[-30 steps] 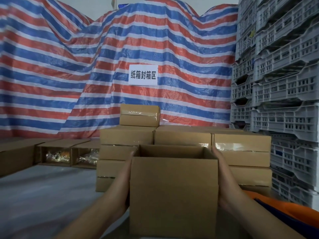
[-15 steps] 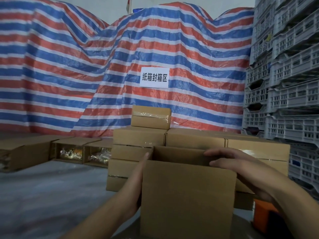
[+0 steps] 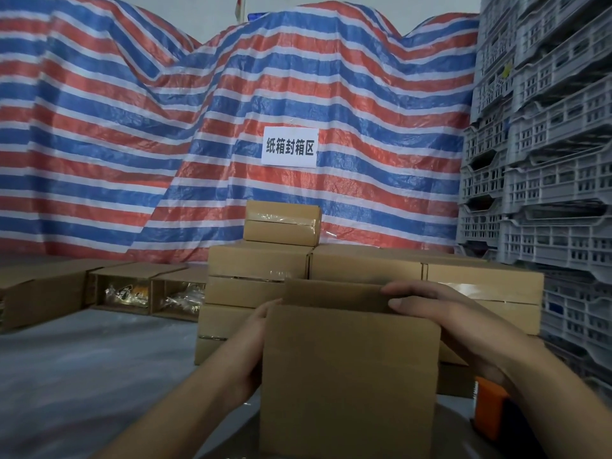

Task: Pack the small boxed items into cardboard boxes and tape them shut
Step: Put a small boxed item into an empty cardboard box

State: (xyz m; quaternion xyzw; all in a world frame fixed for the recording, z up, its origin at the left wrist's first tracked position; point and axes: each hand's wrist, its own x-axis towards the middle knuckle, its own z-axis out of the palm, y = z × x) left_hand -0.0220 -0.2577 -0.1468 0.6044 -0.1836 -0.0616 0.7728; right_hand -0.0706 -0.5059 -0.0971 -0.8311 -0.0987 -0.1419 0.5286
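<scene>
Since a moment ago the right hand (image 3: 440,316) has come off the box's side and reached over its top, fingers stretched leftward along the far flap, while the left hand (image 3: 250,342) stays flat against the left wall.

From the head view, one open cardboard box (image 3: 347,376) stands upright right in front of the person, mouth up, its broad face toward the camera and its long axis running left to right. Its bottom edge is cut off by the frame, and its inside is hidden behind the near wall. Both hands are open: the left presses with straight fingers, the right lies across the rear flap with fingers extended, though whether the thumb pinches the flap cannot be made out.

Behind it sit sealed cartons (image 3: 261,263), at least five visible, one small one on top. To the left, two open-sided boxes (image 3: 145,289) show packets too blurred to identify. An orange object (image 3: 486,409) at lower right is partly cut off. Grey crates (image 3: 546,193) are stacked on the right; a striped tarp (image 3: 132,127) carries one white sign (image 3: 290,147). The grey surface (image 3: 82,376) spreads to the left.
</scene>
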